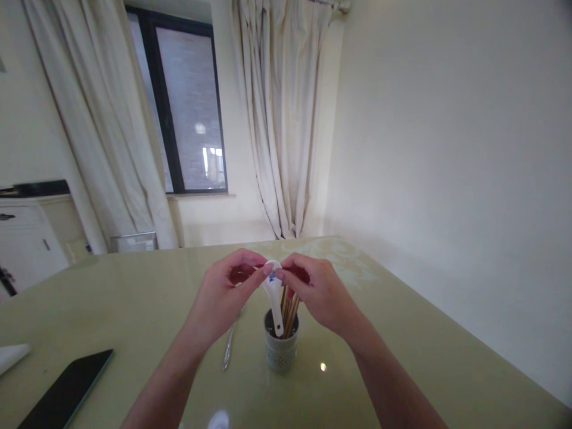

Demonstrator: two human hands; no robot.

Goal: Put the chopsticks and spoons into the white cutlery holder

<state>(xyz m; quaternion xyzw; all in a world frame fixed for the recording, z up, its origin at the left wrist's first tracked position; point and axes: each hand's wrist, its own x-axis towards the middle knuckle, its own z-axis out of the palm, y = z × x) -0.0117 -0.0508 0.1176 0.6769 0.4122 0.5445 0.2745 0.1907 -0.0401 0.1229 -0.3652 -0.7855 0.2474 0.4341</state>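
Between my two hands, over the middle of the table, is a white ceramic soup spoon (276, 307) with a small blue mark on its bowl. My left hand (227, 292) pinches the bowl's left side with thumb and fingers. On the other side, my right hand (319, 289) pinches the same bowl. The spoon's handle points down, in front of the mouth of a patterned grey cup (281, 356); whether it touches the cup I cannot tell. Several wooden chopsticks (291, 314) stand in the cup behind the spoon. A metal utensil (228, 348) with an ornate handle lies left of the cup, its far end hidden by my left hand.
A dark flat device (69, 390) lies at the front left of the glossy green table (402, 357), near a white object (12, 356) at the edge of view. A plain wall (456, 179) runs along the table's right side. Curtains (286, 119) hang beyond the far edge.
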